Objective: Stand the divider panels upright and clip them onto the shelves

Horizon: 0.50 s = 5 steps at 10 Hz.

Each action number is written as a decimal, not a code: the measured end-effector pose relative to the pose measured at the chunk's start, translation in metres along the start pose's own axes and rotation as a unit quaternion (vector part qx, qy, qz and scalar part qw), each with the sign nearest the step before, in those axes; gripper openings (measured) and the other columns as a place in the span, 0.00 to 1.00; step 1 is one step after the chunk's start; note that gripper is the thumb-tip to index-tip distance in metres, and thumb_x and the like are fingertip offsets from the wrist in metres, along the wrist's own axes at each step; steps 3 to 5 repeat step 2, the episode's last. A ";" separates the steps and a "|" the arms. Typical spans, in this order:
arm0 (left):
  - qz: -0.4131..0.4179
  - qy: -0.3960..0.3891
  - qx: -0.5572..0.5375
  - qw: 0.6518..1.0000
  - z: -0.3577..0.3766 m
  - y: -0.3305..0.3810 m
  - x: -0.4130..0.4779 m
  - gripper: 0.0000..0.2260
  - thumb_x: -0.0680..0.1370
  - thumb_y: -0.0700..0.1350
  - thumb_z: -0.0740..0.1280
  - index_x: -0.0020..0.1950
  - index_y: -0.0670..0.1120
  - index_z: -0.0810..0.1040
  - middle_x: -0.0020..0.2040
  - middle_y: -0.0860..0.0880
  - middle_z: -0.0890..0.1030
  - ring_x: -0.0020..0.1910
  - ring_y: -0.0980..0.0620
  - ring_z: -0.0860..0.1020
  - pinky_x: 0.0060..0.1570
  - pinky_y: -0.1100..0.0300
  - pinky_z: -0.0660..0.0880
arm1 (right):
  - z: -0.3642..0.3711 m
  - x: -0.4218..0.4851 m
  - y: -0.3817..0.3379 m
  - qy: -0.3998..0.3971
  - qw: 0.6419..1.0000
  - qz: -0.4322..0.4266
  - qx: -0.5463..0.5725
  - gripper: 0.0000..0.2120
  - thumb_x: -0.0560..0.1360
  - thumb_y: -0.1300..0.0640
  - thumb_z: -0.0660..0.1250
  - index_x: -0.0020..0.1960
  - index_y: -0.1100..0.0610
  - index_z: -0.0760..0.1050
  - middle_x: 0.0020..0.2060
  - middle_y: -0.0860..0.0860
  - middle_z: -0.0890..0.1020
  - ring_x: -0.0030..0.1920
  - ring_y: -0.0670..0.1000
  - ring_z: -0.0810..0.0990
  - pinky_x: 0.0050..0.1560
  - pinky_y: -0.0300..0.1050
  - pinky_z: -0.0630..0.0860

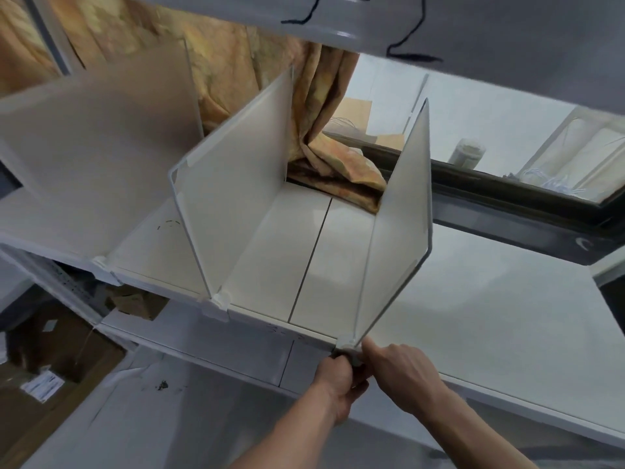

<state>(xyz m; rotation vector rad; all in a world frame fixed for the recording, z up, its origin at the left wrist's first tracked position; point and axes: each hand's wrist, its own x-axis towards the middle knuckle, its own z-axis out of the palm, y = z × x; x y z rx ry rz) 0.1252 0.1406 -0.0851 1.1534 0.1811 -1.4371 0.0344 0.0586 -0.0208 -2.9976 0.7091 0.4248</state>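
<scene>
White divider panel [402,228] upright on shelf [304,252], left hand [338,377] fingers gripping its clip [346,346], right hand [402,370] fingers pressing beside

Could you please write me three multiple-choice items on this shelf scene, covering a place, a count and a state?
1. Where are both hands working?
A. at the front foot of the rightmost panel
B. on the curtain
C. on the upper shelf

2. How many divider panels stand on the shelf?
A. one
B. three
C. five

3. How does the rightmost panel stand?
A. flat
B. upright
C. folded

Answers: 1 A, the left hand and right hand meet at the clip; 2 B, three show; 3 B, the rightmost panel rises from the shelf.
</scene>
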 end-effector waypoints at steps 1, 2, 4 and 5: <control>-0.009 0.018 0.094 0.995 -0.013 0.012 -0.010 0.11 0.77 0.39 0.61 0.51 0.40 0.82 0.36 0.45 0.78 0.32 0.49 0.74 0.33 0.60 0.70 | 0.004 -0.004 -0.004 0.039 0.998 0.037 0.013 0.07 0.82 0.50 0.55 0.50 0.53 0.64 0.37 0.53 0.82 0.31 0.61 0.74 0.32 0.54 0.73; 0.000 0.024 0.126 0.992 -0.041 0.016 -0.031 0.10 0.81 0.38 0.53 0.47 0.42 0.74 0.32 0.46 0.71 0.27 0.51 0.70 0.28 0.65 0.63 | 0.012 -0.026 -0.022 0.075 0.989 0.102 0.070 0.13 0.80 0.42 0.56 0.52 0.51 0.67 0.44 0.51 0.84 0.44 0.60 0.83 0.35 0.52 0.70; 0.000 0.024 0.126 0.992 -0.041 0.016 -0.031 0.10 0.81 0.38 0.53 0.47 0.42 0.74 0.32 0.46 0.71 0.27 0.51 0.70 0.28 0.65 0.63 | 0.012 -0.026 -0.022 0.075 0.989 0.102 0.070 0.13 0.80 0.42 0.56 0.52 0.51 0.67 0.44 0.51 0.84 0.44 0.60 0.83 0.35 0.52 0.70; 0.000 0.024 0.126 0.992 -0.041 0.016 -0.031 0.10 0.81 0.38 0.53 0.47 0.42 0.74 0.32 0.46 0.71 0.27 0.51 0.70 0.28 0.65 0.63 | 0.012 -0.026 -0.022 0.075 0.989 0.102 0.070 0.13 0.80 0.42 0.56 0.52 0.51 0.67 0.44 0.51 0.84 0.44 0.60 0.83 0.35 0.52 0.70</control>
